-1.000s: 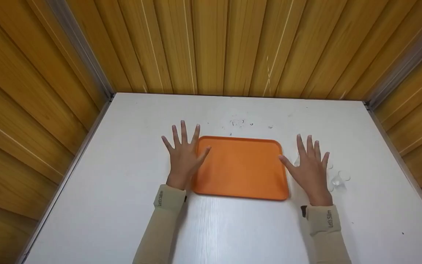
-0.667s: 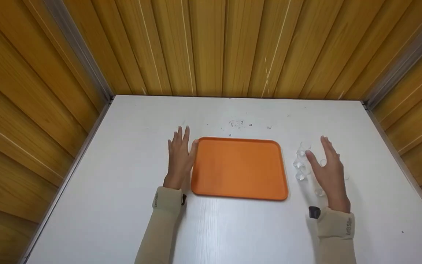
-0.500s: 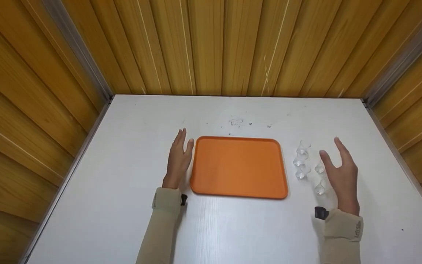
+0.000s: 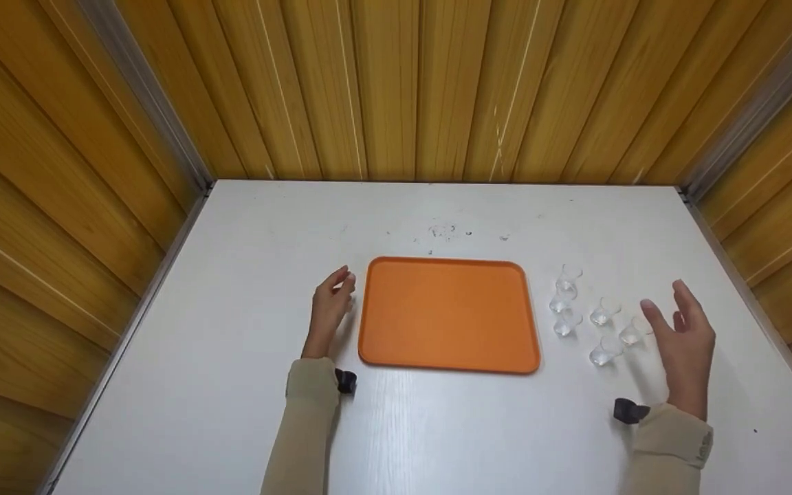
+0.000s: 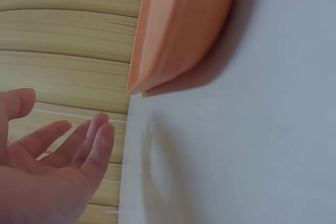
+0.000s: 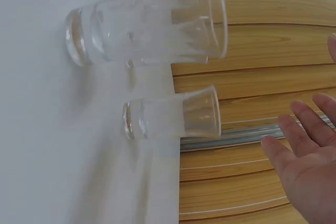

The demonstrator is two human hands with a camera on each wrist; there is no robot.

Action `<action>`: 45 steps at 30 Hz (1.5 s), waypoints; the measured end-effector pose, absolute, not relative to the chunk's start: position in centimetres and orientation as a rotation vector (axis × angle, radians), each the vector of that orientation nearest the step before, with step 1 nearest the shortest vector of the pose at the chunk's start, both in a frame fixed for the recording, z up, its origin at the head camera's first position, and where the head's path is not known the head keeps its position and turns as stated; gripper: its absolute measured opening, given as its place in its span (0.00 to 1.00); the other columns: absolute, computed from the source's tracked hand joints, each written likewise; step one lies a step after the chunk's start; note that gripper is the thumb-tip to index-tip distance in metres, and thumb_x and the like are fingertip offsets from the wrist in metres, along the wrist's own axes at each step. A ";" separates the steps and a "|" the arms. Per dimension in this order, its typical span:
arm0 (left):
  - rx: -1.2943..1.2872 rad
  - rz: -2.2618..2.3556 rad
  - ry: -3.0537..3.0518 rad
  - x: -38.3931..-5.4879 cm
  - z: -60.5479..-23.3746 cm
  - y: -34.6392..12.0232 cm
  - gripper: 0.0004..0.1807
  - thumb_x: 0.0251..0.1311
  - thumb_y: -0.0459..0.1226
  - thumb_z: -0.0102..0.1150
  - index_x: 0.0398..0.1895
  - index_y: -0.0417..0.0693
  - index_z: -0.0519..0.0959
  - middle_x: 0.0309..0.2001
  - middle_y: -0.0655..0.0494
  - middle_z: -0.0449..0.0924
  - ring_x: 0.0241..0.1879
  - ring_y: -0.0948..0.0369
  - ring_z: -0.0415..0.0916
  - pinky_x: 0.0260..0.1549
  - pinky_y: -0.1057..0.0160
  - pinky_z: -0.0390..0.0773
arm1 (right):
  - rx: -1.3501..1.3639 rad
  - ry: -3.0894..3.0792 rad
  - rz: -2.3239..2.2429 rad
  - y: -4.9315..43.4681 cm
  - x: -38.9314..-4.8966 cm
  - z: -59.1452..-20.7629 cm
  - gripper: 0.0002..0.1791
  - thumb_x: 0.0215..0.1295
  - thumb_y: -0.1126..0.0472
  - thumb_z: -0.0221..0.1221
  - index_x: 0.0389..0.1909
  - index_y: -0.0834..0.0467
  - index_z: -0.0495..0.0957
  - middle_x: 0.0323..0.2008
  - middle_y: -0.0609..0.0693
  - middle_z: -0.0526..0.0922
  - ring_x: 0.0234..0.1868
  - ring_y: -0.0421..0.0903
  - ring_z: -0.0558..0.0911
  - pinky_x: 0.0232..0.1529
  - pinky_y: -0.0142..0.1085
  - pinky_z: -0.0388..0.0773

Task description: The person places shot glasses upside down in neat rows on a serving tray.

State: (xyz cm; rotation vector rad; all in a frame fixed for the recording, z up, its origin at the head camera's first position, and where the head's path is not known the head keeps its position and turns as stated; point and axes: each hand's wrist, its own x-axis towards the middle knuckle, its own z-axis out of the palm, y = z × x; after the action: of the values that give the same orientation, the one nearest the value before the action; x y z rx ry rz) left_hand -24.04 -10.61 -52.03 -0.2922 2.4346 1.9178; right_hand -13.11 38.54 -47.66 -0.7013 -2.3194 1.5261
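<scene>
Several small clear glasses stand upright on the white table, right of the orange tray (image 4: 449, 316); one nearer glass (image 4: 603, 354) and another glass (image 4: 632, 334) are closest to my right hand (image 4: 686, 347). That hand is just right of the glasses, thumb and fingers spread apart, holding nothing. In the right wrist view a large near glass (image 6: 147, 30) and a smaller glass (image 6: 173, 115) show, with the fingers beyond their rims. My left hand (image 4: 331, 306) hovers left of the tray, its fingers loosely bent and holding nothing; the left wrist view shows the tray corner (image 5: 189, 30) above it.
The white table (image 4: 231, 412) is bounded by wood-patterned panels (image 4: 396, 89) at the back and both sides. Dark scuff marks (image 4: 444, 231) lie behind the tray. Each wrist carries a small black device (image 4: 630, 410) at the cuff.
Both hands have turned from palms down with fingers spread to sideways. The right hand has moved right, uncovering the glasses; the left has drawn back off the tray's edge and its fingers have bent.
</scene>
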 end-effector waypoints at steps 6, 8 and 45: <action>-0.391 1.889 2.302 -24.2 -53.1 -10.7 0.27 0.68 0.45 0.51 0.68 0.46 0.67 0.61 0.46 0.73 0.53 0.54 0.77 0.53 0.58 0.77 | -0.712 -2.340 1.636 40.0 -12.9 -49.0 0.44 0.62 0.46 0.61 0.75 0.39 0.49 0.76 0.38 0.48 0.76 0.39 0.48 0.72 0.29 0.51; -0.389 1.858 2.304 -24.3 -53.4 -10.7 0.27 0.68 0.45 0.51 0.67 0.45 0.68 0.60 0.46 0.73 0.52 0.55 0.77 0.52 0.59 0.78 | -0.693 -2.368 1.656 40.5 -12.9 -49.4 0.44 0.61 0.46 0.61 0.75 0.40 0.49 0.76 0.40 0.48 0.77 0.40 0.48 0.71 0.29 0.52; -0.253 1.694 2.424 -23.7 -54.9 -10.7 0.16 0.62 0.35 0.57 0.52 0.42 0.81 0.49 0.48 0.82 0.48 0.56 0.76 0.49 0.60 0.77 | -0.439 -3.063 1.550 44.8 -13.9 -52.0 0.50 0.59 0.39 0.61 0.72 0.66 0.54 0.71 0.69 0.53 0.71 0.70 0.52 0.67 0.63 0.52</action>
State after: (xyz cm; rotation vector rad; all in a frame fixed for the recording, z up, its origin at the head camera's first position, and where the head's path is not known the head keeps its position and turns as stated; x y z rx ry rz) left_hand -23.73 -10.71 -54.90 -0.2526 2.4244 1.6942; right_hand -13.91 44.76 -52.01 -0.4389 -3.0629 1.5503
